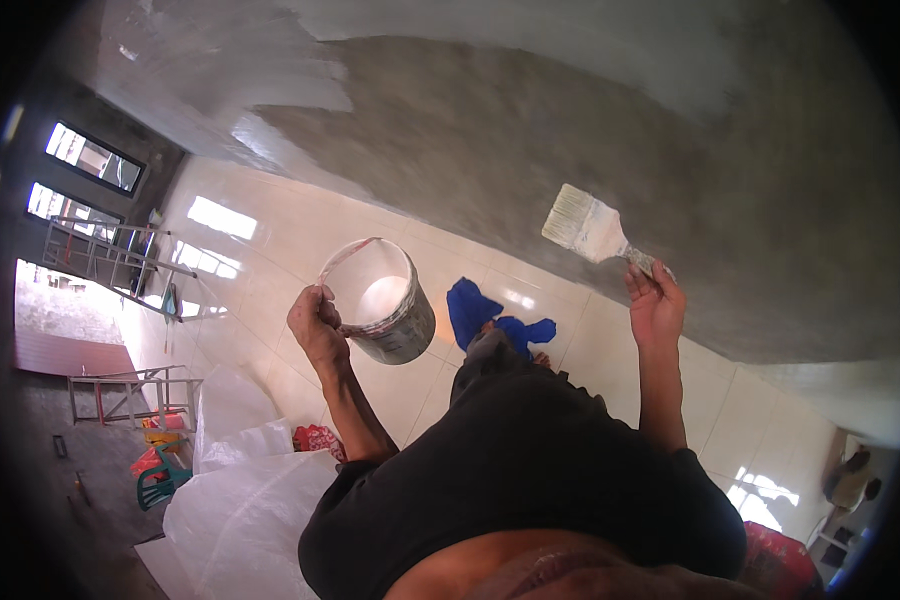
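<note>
Paintbrush (585,222), head view: the wide brush is raised in front of the grey wall (530,130), its bristles toward the upper left; whether they touch the surface cannot be told. The right hand (657,303) grips its handle between thumb and fingers. At the left, the left hand (318,325) is closed at the edge of the bucket (398,330), though whether on rim or bail is unclear. White liquid (383,298) shows inside the bucket, which is held above the tiled floor (300,230). Paler patches cover the wall's upper and left parts, while a broad darker area lies behind the brush. The step in hand appears to be coating, judged partly complete. A next stroke would call for a loaded brush, bristles laid flat on the darker area, and the bucket kept steady, since tipping could spill its contents.
</note>
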Demonstrator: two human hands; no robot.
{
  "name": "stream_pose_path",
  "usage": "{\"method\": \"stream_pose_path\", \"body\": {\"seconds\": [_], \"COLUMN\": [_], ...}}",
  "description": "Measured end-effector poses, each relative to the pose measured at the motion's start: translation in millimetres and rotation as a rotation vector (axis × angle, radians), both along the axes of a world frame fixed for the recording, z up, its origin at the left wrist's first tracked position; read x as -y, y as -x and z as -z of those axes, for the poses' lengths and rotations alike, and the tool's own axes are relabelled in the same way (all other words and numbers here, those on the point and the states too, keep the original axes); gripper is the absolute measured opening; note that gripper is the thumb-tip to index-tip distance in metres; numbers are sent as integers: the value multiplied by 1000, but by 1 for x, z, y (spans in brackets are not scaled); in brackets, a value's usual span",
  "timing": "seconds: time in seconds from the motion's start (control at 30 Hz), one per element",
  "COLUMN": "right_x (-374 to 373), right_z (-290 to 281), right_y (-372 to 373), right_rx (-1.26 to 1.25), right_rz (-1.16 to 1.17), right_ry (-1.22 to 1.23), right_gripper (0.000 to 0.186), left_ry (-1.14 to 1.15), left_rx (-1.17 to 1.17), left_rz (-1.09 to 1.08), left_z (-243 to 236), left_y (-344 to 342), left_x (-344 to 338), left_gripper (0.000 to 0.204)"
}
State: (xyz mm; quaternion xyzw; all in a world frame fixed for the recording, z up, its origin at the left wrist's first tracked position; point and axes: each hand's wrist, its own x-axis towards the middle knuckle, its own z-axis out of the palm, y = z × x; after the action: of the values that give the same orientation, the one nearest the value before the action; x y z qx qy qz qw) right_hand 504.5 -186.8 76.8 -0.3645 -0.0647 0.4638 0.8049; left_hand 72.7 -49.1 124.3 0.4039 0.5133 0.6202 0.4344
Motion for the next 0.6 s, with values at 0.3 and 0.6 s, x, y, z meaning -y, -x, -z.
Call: {"method": "stream_pose_path", "body": {"seconds": [0.3, 0.6], "right_x": [4, 4], "right_z": [-2, -26], "right_y": [14, 39], "right_rx": [20, 27], "right_rz": [42, 45], "right_ry": [30, 45], "right_gripper": [14, 10], "left_ry": [-11, 6], "left_rx": [-16, 1], "left_rz": [64, 215], "left_z": [-2, -29], "left_y": [2, 7], "left_x": [-11, 0], "left_gripper": [26, 28]}}
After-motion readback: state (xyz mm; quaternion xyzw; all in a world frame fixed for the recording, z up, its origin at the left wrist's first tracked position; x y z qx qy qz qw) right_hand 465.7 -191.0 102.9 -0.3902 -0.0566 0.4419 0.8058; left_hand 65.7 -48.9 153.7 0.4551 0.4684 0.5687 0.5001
